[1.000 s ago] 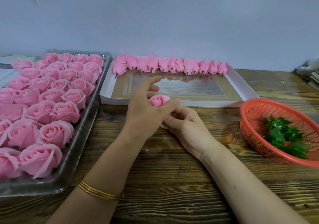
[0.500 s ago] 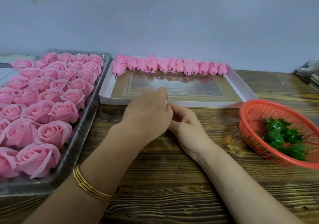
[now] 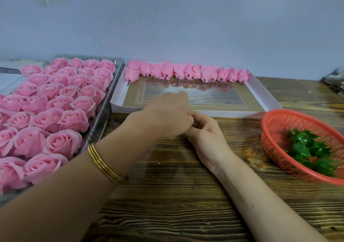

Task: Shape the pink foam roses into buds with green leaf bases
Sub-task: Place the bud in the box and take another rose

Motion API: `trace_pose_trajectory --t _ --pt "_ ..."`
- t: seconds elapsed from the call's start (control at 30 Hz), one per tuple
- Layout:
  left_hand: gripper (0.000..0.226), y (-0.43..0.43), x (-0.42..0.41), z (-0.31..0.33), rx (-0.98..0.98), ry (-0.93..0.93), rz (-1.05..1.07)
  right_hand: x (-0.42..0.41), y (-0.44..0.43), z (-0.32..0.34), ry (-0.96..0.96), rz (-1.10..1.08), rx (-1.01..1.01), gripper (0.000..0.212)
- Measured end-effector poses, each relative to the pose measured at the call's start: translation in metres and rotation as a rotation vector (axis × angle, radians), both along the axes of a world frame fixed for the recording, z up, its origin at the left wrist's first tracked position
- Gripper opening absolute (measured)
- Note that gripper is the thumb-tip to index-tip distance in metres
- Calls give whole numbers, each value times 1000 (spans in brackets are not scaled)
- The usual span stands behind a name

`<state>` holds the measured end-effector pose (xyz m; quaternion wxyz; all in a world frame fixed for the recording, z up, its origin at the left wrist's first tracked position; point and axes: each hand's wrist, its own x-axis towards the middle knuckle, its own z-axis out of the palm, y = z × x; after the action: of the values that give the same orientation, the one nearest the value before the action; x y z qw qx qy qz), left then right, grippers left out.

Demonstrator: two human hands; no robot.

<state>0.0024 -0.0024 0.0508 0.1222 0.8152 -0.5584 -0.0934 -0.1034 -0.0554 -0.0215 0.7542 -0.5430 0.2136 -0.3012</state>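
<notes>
Both hands meet over the grained wooden table [image 3: 176, 204]: left hand [image 3: 167, 117] curled knuckles-up, right hand [image 3: 206, 135] cupped against it, and whatever they enclose is hidden, so I cannot tell the grip. Soft, layered pink foam roses [image 3: 55, 111] fill the shiny tray [image 3: 104, 118] just left of them. Tapered buds [image 3: 186, 72] line the white box [image 3: 260, 92] behind, and glossy, spiky green leaf bases [image 3: 307, 148] sit in the orange mesh basket [image 3: 279, 122] to the right.

At the centre of the frame the left hand [image 3: 167, 115] covers the curled fingertips of the right hand [image 3: 204, 131], so whether they hold anything cannot be told. The tray [image 3: 104, 115] of open roses [image 3: 61, 141] runs off the left edge and the red basket [image 3: 275, 122] off the right edge. A blurred grey stack [image 3: 335, 81] at the right edge is unreadable.
</notes>
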Motion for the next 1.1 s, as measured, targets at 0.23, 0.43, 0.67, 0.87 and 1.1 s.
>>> trace_pose_trajectory --t 0.23,0.43,0.67,0.87,1.1 --pt "21 -10 7 7 68 44 -54 2 -1 2 -52 -44 98 31" --pt "5 -8 32 16 37 -13 -67 1 -1 3 2 -28 92 42" --pt "9 10 97 36 -81 32 67 0 -1 4 38 -43 72 55" --pt "15 32 199 61 -213 15 339 -1 -3 2 59 -31 71 39" --pt "10 61 317 48 -221 8 645 0 0 5 59 -27 93 34"
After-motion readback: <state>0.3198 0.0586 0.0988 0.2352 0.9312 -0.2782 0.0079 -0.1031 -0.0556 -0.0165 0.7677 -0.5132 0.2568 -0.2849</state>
